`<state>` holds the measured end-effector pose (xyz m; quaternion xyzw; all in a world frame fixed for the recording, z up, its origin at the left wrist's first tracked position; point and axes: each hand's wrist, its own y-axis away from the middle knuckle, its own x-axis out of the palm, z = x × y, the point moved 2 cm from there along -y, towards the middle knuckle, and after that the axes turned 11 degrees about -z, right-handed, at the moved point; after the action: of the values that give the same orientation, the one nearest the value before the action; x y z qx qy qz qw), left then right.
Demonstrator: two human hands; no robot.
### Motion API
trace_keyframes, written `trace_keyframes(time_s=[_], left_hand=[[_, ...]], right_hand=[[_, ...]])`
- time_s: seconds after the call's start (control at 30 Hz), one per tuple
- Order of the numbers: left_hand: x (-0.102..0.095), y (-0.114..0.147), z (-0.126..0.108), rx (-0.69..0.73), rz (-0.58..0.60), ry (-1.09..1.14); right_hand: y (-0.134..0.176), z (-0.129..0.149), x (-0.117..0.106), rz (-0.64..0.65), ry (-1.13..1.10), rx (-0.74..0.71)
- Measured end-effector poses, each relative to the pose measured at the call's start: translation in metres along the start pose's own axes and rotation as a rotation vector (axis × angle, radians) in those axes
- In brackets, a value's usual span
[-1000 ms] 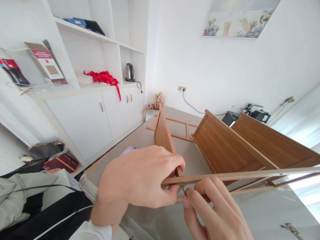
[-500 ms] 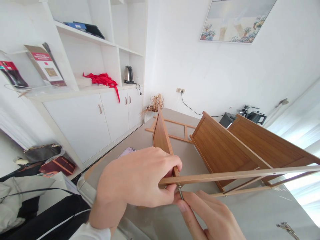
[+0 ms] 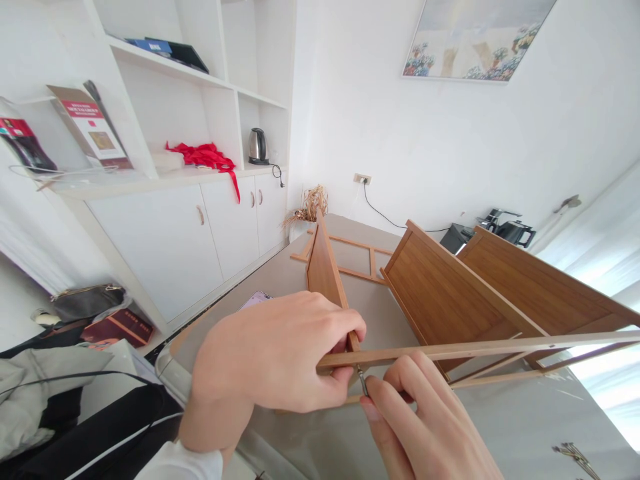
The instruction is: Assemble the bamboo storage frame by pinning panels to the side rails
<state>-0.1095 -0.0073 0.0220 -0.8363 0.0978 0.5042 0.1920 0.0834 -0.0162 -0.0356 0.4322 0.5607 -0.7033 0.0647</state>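
My left hand [image 3: 280, 353] is closed around the corner where a long wooden rail [image 3: 450, 348] meets the end of a wooden shelf panel [image 3: 327, 267]. Thumb and fingers press the two parts together. Below that joint my right hand [image 3: 420, 413] pinches a thin metal hex key [image 3: 363, 383], its tip up against the underside of the rail at a small bolt head. Part of the key is hidden by the fingers. The same rail runs right to two more upright wooden panels [image 3: 440, 287] [image 3: 540, 280].
Several loose bolts [image 3: 575, 459] lie on the grey table [image 3: 530, 427] at the right. A flat wooden frame [image 3: 373, 261] lies farther back. A phone [image 3: 257, 299] sits left of the panel. White shelving [image 3: 165, 247] stands left; a black kettle [image 3: 513, 233] stands at the back right.
My right hand has turned at the hex key, its knuckles now higher and its fingers more curled. The left hand and the wooden parts stay put.
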Motion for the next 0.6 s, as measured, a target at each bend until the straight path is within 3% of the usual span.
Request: trace_keyframes(time_s=[0.23, 0.47, 0.6], left_hand=[[0.001, -0.001, 0.003, 0.018, 0.005, 0.005], [0.0, -0.003, 0.003, 0.028, 0.016, 0.008], [-0.001, -0.003, 0.002, 0.009, 0.011, 0.017]], right_hand=[[-0.001, 0.0, -0.001, 0.01, 0.015, 0.028], [0.004, 0.002, 0.006, -0.076, -0.089, 0.09], [0.006, 0.002, 0.009, -0.008, -0.227, 0.149]])
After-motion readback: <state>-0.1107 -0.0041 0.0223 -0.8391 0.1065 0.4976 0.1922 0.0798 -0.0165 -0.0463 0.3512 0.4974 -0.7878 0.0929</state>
